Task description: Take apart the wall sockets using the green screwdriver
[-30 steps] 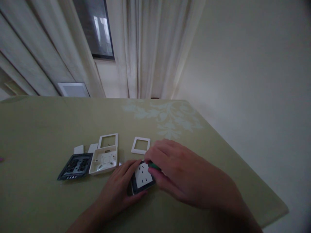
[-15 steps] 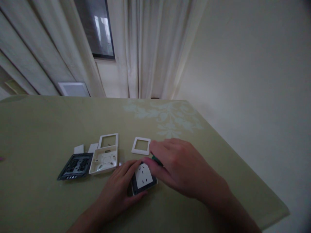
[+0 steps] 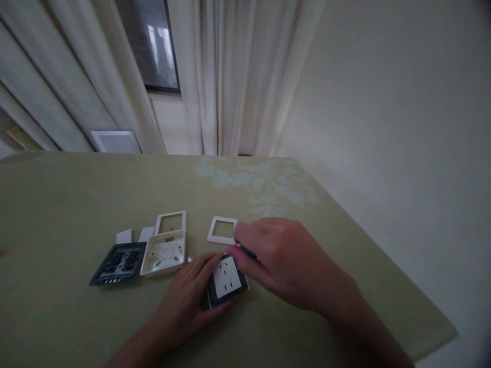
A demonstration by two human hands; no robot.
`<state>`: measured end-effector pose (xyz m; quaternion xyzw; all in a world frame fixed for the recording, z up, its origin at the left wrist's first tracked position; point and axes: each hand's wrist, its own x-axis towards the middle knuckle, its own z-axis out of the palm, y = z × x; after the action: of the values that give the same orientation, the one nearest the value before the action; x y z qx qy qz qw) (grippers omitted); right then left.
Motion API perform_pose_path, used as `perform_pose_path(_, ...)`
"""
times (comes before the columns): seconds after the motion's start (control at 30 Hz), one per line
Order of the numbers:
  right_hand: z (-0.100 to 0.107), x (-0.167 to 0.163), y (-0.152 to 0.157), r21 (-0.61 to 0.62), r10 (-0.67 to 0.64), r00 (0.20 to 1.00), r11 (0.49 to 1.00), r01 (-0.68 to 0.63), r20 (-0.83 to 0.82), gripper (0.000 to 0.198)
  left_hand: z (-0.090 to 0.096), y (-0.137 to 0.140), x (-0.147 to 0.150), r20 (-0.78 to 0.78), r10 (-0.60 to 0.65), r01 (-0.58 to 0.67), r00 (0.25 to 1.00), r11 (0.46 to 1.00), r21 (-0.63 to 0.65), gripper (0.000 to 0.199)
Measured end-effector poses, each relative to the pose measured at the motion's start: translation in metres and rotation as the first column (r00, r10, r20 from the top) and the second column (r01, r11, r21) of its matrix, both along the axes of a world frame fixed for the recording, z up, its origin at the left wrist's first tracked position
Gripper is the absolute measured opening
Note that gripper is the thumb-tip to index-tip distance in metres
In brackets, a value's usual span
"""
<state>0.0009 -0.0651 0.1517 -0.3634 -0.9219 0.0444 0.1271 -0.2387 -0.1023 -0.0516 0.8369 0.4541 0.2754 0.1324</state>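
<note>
A wall socket [image 3: 227, 277] with a white slotted face and a dark surround lies tilted on the table. My left hand [image 3: 188, 291] grips it from the left, thumb along the near edge and fingers over the far side. Above its far right corner, my right hand [image 3: 274, 258] is closed around a tool with a dark green handle [image 3: 247, 251], probably a screwdriver. The tool's tip is hidden by my fingers. Just beyond my right fingertips lies a white cover frame [image 3: 222, 230].
To the left are a white mounting box [image 3: 164, 253], a second white frame [image 3: 184, 221], a dark switch or socket plate [image 3: 119, 263] and small white panels [image 3: 124, 236]. A pale green cloth [image 3: 76, 199] covers the table. A wall [image 3: 402, 153] stands at the right, curtains [image 3: 245, 76] behind.
My right hand has turned slightly, and the green handle sits at a slightly different angle. My left hand and the socket stay in place.
</note>
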Motion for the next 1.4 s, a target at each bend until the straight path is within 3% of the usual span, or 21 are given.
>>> perform_pose_path(0.07, 0.001, 0.001, -0.002, -0.061, 0.113, 0.993, 0.992, -0.114, -0.022, 0.009, 0.001, 0.000, 0.001, 0.008, -0.006, 0.006, 1.000, 1.000, -0.020, 0.093)
perform_pose_path(0.13, 0.001, 0.001, -0.003, -0.092, 0.122, 0.992, 0.988, -0.125, -0.039, 0.009, 0.001, 0.000, 0.001, 0.015, -0.008, 0.008, 1.000, 0.999, -0.035, 0.093)
perform_pose_path(0.3, -0.002, 0.001, 0.002, 0.019, -0.099, 0.995, 0.995, 0.100, -0.022, 0.033, 0.003, 0.000, 0.002, 0.014, 0.007, -0.007, 1.000, 1.000, -0.004, 0.091)
perform_pose_path(0.47, -0.001, 0.000, 0.001, -0.037, 0.092, 0.993, 0.995, -0.095, -0.078, 0.006, 0.003, 0.000, 0.002, 0.047, -0.002, 0.001, 0.999, 1.000, 0.007, 0.092)
perform_pose_path(0.63, -0.003, 0.001, 0.003, -0.021, -0.131, 0.990, 0.991, 0.130, -0.054, 0.029, 0.003, 0.000, 0.002, 0.032, 0.007, -0.007, 0.999, 1.000, 0.007, 0.088)
perform_pose_path(0.8, -0.001, 0.002, 0.002, -0.051, 0.054, 0.996, 0.997, -0.058, -0.069, 0.010, 0.003, 0.000, 0.002, 0.026, 0.002, -0.002, 1.000, 1.000, -0.024, 0.090)
perform_pose_path(1.0, -0.005, -0.001, 0.005, -0.012, -0.182, 0.983, 0.983, 0.182, -0.029, 0.034, 0.002, -0.001, 0.002, 0.026, 0.014, -0.013, 1.000, 1.000, -0.025, 0.091)
perform_pose_path(1.1, -0.004, -0.003, 0.004, -0.057, -0.002, 0.998, 0.998, -0.001, -0.056, 0.015, -0.001, 0.000, 0.002, 0.033, 0.014, -0.012, 0.999, 0.999, -0.043, 0.090)
perform_pose_path(1.2, -0.004, -0.003, 0.003, -0.132, 0.096, 0.991, 0.985, -0.108, -0.091, 0.022, -0.001, 0.000, 0.002, 0.034, 0.003, -0.002, 0.999, 0.999, -0.038, 0.090)
perform_pose_path(1.33, -0.008, -0.003, 0.009, -0.008, -0.069, 0.993, 0.998, 0.069, -0.096, 0.026, 0.005, 0.000, 0.003, 0.025, 0.007, -0.006, 1.000, 1.000, -0.018, 0.090)
perform_pose_path(1.4, -0.008, -0.002, 0.011, 0.030, -0.051, 0.994, 0.998, 0.054, -0.091, 0.029, 0.007, -0.001, 0.003, 0.026, 0.009, -0.008, 1.000, 1.000, -0.006, 0.089)
